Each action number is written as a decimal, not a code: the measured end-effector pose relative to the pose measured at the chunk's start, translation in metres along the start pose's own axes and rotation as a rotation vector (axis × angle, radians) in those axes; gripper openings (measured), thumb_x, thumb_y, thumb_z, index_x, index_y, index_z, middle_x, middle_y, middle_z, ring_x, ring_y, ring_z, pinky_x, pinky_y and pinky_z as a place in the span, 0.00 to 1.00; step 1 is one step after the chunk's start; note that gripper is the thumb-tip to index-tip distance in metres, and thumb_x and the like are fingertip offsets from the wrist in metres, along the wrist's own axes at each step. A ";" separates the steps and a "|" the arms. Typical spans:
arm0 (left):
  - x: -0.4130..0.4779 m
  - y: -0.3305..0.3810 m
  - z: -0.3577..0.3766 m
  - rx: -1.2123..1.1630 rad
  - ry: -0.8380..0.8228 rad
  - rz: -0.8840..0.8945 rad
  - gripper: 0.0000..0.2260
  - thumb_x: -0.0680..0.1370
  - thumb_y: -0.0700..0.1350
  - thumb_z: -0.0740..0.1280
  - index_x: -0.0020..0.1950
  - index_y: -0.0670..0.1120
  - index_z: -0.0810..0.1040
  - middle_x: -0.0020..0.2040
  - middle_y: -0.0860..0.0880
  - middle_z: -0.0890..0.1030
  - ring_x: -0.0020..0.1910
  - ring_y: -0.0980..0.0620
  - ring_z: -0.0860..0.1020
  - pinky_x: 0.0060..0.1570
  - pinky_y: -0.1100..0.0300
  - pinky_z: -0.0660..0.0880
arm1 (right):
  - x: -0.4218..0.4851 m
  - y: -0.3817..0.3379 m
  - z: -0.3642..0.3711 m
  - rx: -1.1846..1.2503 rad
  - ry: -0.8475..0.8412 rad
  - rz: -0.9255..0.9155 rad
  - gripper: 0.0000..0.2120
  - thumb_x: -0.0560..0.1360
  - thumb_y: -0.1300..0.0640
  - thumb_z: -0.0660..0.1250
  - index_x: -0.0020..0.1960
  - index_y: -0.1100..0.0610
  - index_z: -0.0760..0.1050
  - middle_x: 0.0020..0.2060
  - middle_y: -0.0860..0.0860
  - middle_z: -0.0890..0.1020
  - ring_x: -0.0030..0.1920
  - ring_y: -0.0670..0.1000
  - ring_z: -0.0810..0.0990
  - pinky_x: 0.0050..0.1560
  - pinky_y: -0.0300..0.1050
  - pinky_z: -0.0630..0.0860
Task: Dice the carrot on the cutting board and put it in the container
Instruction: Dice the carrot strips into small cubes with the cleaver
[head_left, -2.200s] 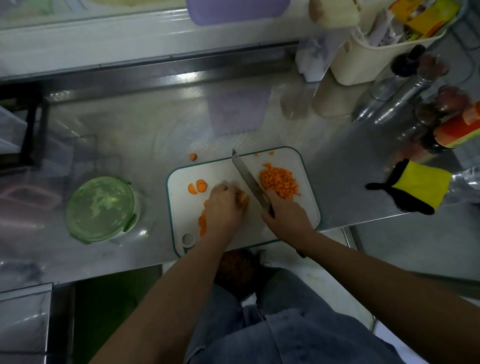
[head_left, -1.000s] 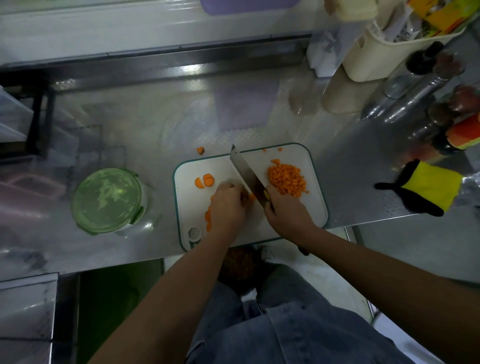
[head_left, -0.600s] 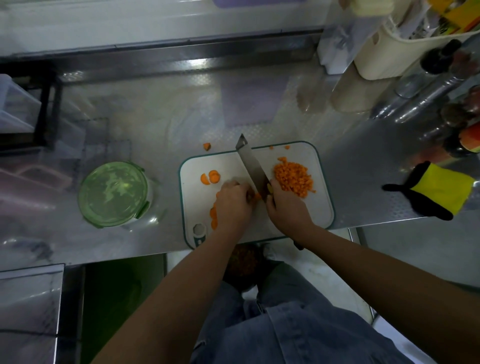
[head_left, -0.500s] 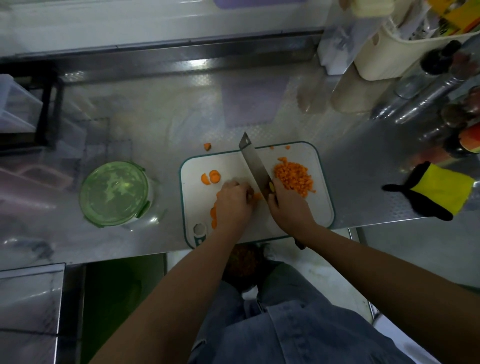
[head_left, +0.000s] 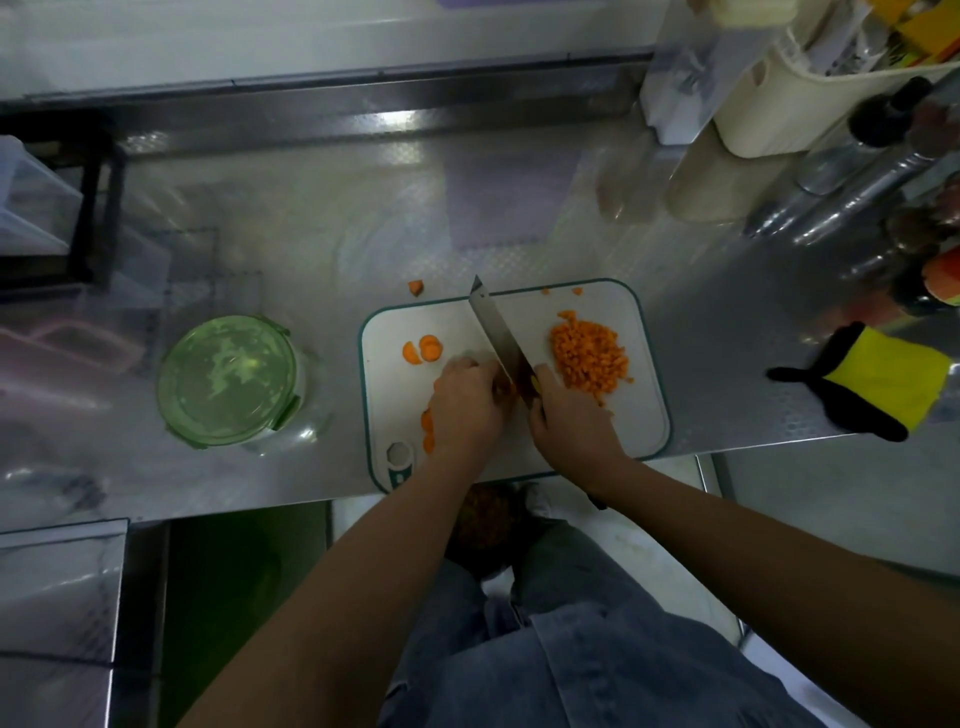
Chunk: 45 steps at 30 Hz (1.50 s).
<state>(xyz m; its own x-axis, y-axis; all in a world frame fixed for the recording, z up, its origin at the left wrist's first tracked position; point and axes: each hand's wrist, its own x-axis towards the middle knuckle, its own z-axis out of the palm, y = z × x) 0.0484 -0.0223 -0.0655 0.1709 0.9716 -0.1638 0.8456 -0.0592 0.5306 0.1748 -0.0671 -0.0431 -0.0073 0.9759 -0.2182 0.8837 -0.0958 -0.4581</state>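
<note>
A white cutting board (head_left: 644, 415) with a green rim lies at the counter's front edge. On its right half sits a pile of diced carrot (head_left: 589, 356). Two carrot slices (head_left: 422, 349) lie on its left half, and more slices (head_left: 427, 428) show beside my left wrist. My left hand (head_left: 465, 405) has curled fingers that hold carrot pieces down on the board; most of them are hidden under it. My right hand (head_left: 569, 421) grips the handle of a knife (head_left: 498, 332), whose blade runs up-left just right of my left fingers. A round container with a green lid (head_left: 227, 381) stands left of the board.
One carrot bit (head_left: 415, 287) lies on the steel counter behind the board. A yellow and black glove (head_left: 878, 387) rests at the right edge. Bottles (head_left: 857, 182) and a cream basket (head_left: 810, 104) crowd the back right. A clear plastic box (head_left: 31, 197) stands at the far left.
The knife has kept rising and falling beside my left fingers, and my left hand has stayed on the carrot. The view has shifted slightly. The diced pile is unchanged.
</note>
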 end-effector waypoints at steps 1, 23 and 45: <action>0.000 0.000 0.000 0.005 -0.001 -0.001 0.04 0.73 0.44 0.69 0.45 0.46 0.82 0.43 0.43 0.77 0.46 0.43 0.75 0.39 0.54 0.72 | 0.002 -0.001 0.001 0.000 0.000 -0.001 0.12 0.78 0.59 0.57 0.61 0.59 0.67 0.36 0.57 0.78 0.34 0.60 0.78 0.30 0.49 0.70; -0.001 -0.003 0.006 -0.036 0.016 -0.048 0.03 0.74 0.44 0.68 0.44 0.47 0.81 0.44 0.45 0.77 0.48 0.45 0.74 0.41 0.51 0.74 | -0.001 -0.001 -0.005 0.052 -0.019 0.022 0.13 0.78 0.59 0.58 0.61 0.60 0.67 0.37 0.57 0.77 0.35 0.59 0.77 0.33 0.51 0.72; -0.010 -0.006 -0.005 -0.101 0.009 -0.111 0.09 0.73 0.43 0.68 0.53 0.48 0.79 0.49 0.46 0.80 0.50 0.48 0.78 0.48 0.54 0.76 | -0.009 -0.005 0.001 0.222 0.061 0.060 0.15 0.79 0.60 0.58 0.64 0.63 0.67 0.35 0.53 0.74 0.34 0.54 0.74 0.33 0.47 0.68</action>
<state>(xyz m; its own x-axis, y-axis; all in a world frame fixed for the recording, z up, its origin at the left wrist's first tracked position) 0.0393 -0.0305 -0.0625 0.0742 0.9729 -0.2192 0.8036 0.0719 0.5908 0.1698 -0.0755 -0.0400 0.0767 0.9766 -0.2010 0.7572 -0.1882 -0.6255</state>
